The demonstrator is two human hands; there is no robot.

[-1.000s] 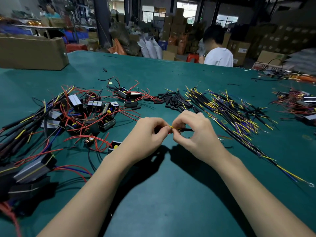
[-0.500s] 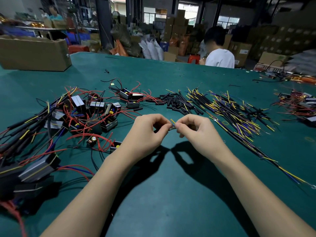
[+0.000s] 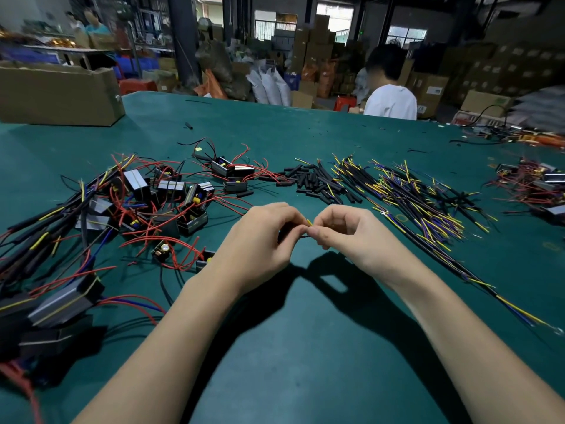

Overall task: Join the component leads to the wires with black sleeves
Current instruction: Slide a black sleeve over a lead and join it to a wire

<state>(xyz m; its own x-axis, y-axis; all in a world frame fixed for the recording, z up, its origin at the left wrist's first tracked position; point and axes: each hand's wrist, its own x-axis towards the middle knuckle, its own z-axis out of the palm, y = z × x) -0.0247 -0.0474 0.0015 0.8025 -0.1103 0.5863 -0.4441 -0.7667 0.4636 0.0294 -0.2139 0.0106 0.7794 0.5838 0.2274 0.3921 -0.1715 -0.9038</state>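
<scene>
Fingertips of the left hand (image 3: 263, 240) and right hand (image 3: 345, 234) pinch a yellow-tipped wire (image 3: 309, 222) between them above the green mat (image 3: 305, 347), probably to seat a sleeve.

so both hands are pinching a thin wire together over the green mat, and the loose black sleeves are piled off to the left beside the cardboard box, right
Not quite. Both hands, left hand and right hand, do pinch a thin wire over the green mat, but the head view shows the loose black sleeves piled just beyond the hands, near the middle, far from the cardboard box.
</scene>
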